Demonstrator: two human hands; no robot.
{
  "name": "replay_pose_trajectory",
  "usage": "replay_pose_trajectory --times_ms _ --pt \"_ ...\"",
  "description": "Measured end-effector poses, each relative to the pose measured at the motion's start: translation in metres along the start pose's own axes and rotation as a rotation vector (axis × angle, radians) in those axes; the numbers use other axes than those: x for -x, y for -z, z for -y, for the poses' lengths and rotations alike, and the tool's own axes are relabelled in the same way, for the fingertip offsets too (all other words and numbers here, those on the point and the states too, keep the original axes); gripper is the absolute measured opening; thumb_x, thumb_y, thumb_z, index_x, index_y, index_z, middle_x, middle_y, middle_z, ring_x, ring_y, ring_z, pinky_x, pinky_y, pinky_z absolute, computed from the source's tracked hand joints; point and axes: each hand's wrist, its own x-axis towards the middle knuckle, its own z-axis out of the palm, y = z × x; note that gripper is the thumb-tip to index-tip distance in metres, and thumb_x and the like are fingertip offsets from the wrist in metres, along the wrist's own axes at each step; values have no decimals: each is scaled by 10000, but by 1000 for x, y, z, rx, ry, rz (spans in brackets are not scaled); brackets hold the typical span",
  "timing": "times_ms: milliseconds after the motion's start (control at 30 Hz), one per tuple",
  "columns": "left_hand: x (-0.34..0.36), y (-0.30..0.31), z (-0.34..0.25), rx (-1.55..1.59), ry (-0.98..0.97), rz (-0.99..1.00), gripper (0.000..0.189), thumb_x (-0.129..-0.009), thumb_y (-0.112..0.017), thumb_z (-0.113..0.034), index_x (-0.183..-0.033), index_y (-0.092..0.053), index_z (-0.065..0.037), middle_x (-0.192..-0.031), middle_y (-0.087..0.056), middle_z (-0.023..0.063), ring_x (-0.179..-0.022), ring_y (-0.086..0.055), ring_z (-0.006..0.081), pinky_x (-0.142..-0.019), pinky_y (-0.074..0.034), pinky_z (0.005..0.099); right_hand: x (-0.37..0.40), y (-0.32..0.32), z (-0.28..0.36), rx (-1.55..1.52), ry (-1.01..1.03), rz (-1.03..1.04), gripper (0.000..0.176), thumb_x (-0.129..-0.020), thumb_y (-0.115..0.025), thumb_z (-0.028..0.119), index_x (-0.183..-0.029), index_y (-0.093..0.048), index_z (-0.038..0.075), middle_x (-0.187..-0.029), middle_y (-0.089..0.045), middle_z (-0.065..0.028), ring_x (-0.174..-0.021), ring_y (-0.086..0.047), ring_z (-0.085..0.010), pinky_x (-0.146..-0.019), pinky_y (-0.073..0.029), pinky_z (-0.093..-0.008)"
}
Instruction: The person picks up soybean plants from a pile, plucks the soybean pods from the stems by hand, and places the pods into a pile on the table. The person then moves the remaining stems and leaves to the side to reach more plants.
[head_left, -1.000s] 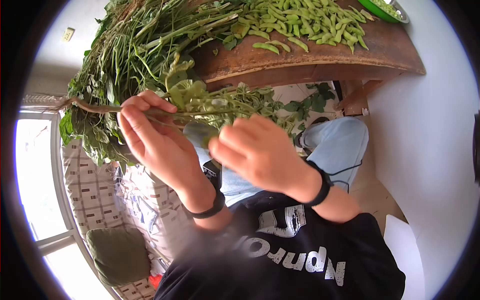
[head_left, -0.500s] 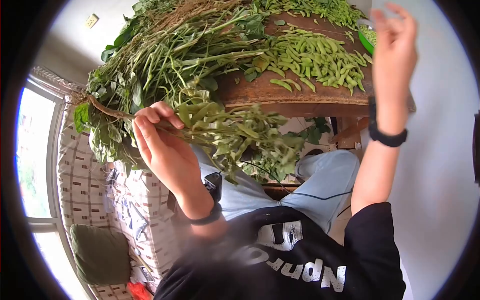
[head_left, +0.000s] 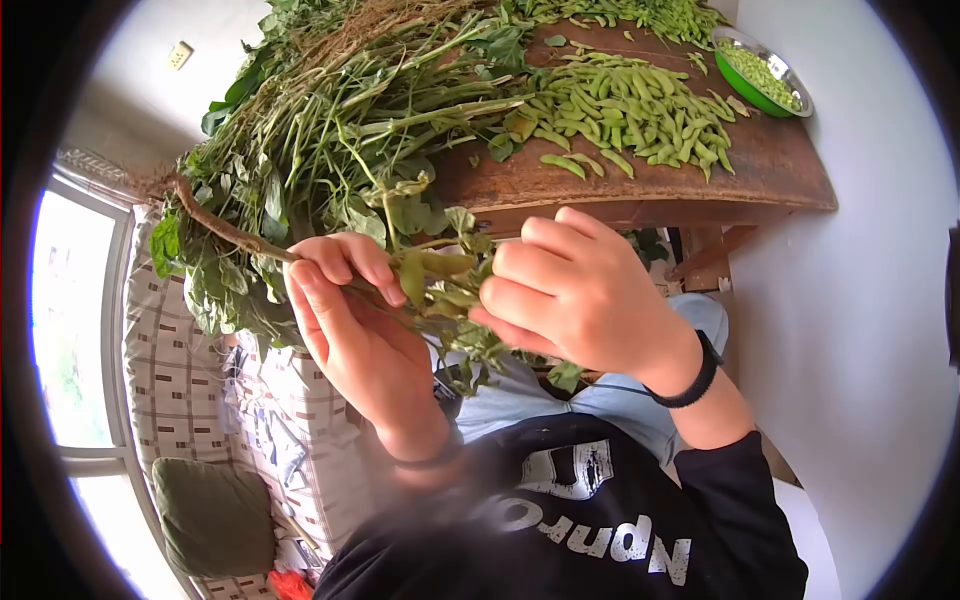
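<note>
My left hand [head_left: 350,320] is closed round the stem of a soybean plant [head_left: 232,236], whose root end sticks out to the left. Green pods [head_left: 425,272] and leaves hang on the plant between my two hands. At its leafy part, my right hand [head_left: 585,295] has its fingers curled in, knuckles up; what lies inside them is hidden behind the hand. Behind, on the wooden table [head_left: 690,188], lies a heap of picked soybean pods [head_left: 640,115]. A large pile of soybean plants [head_left: 330,130] covers the table's left side.
A green and silver bowl [head_left: 790,85] of shelled beans stands at the table's right end, near the wall. More pods [head_left: 640,15] lie at the back. To the left are a checked sofa [head_left: 165,360] and a dark green cushion [head_left: 213,515]. My legs are under the table's front edge.
My right hand has come down from beside the bowl to the leafy part of the plant, and its fingers have curled in. My left hand keeps its hold on the stem, shifted slightly right.
</note>
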Motion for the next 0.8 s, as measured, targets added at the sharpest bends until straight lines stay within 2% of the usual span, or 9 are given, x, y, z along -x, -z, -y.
replay_pose_trajectory --times_ms 367,433,500,533,567,600,633,733,800 --pt "2 -7 10 197 192 9 232 -1040 -415 -257 -884 -417 -85 -733 -408 24 -636 -372 86 -569 -315 214 14 -1 -8 -33 12 -38 254 -757 -746 304 -753 -558 134 -757 -480 -2 -690 -508 -168 -602 -412 -314" --pt "-15 15 8 -98 -12 -208 235 -1040 -416 -272 -881 -413 -98 -741 -399 10 -626 -374 92 -563 -351 219 32 27 -12 1 -2 -122 224 -741 -739 312 -787 -585 156 -867 -543 30 -794 -530 -163 -694 -432 -294" --pt "-18 14 -4 100 -14 -118 246 -1042 -406 -290 -875 -410 -109 -745 -405 -2 -596 -377 104 -555 -439 263 52 77 -2 153 -120 -141 289 -708 -763 354 -797 -580 149 -828 -544 15 -785 -527 -243 -746 -428 -429" --pt "-19 20 -2 121 14 -80 238 -1044 -403 -278 -882 -412 -104 -749 -408 4 -605 -380 105 -557 -428 262 59 87 20 216 -299 -422 252 -757 -720 365 -806 -576 163 -841 -534 14 -775 -508 -251 -765 -407 -467" --pt "-17 28 -1 134 48 -41 229 -1045 -400 -265 -888 -413 -99 -754 -410 11 -613 -383 106 -559 -416 262 52 95 15 354 -116 -829 181 -840 -639 322 -807 -575 157 -855 -523 11 -776 -493 -226 -783 -397 -466" --pt "-18 28 2 140 45 -51 221 -1045 -399 -251 -901 -413 -84 -757 -414 27 -632 -382 108 -569 -383 247 81 146 -10 189 283 -779 176 -924 -506 254 -860 -616 132 -916 -579 -13 -830 -541 -239 -786 -426 -431" --pt "-17 21 3 231 57 -34 219 -1046 -401 -247 -907 -413 -78 -753 -421 36 -645 -379 106 -583 -355 234 76 144 -11 186 293 -786 176 -924 -506 254 -860 -616 132 -916 -579 -13 -830 -541 -239 -786 -426 -431" --pt "-16 17 1 140 59 -60 224 -1047 -399 -253 -908 -415 -78 -752 -424 41 -644 -379 102 -591 -351 226 -46 99 -121 378 -203 -503 201 -968 -502 208 -993 -607 39 -900 -660 -95 -730 -612 -253 -670 -479 -367" --pt "-17 17 -2 186 40 -18 234 -1048 -394 -266 -908 -414 -80 -758 -432 38 -646 -381 96 -592 -348 221 -49 81 -95 303 -564 -271 204 -935 -592 228 -997 -603 34 -922 -674 -103 -681 -623 -279 -604 -482 -353"
